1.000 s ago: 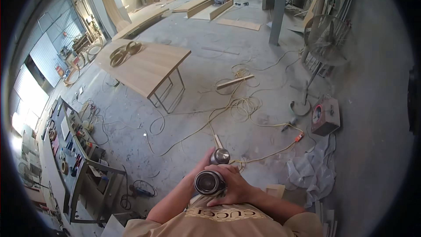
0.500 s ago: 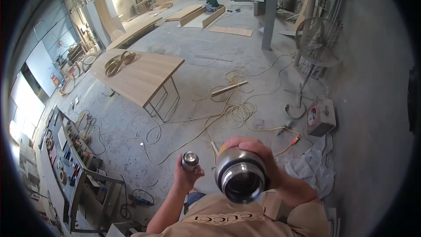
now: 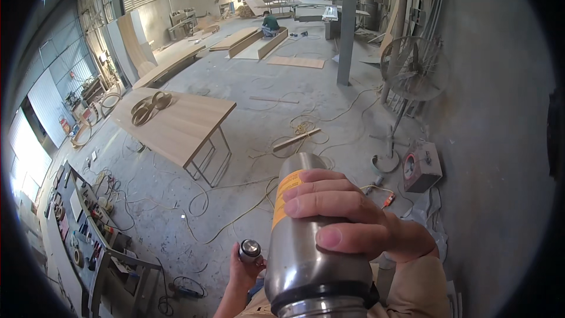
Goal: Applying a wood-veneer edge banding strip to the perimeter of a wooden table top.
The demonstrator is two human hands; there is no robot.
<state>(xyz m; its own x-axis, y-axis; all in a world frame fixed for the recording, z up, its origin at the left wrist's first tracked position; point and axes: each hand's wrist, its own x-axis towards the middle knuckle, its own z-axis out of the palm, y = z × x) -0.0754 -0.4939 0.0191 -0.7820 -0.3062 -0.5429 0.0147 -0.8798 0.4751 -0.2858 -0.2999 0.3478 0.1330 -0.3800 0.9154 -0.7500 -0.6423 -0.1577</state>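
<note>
1. Right hand [image 3: 359, 215]: fingers wrapped around a steel flask [image 3: 303, 256], tilted, close to the camera.
2. Left hand [image 3: 238, 272]: fingers curled around a metal cap [image 3: 251, 248], left of the flask.
3. Wooden table [image 3: 191, 121] stands beyond both hands.

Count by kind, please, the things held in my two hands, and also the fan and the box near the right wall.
Steel flask, right hand: 1
Metal cap, left hand: 1
Standing fan: 1
Box: 1
Total: 4
</note>
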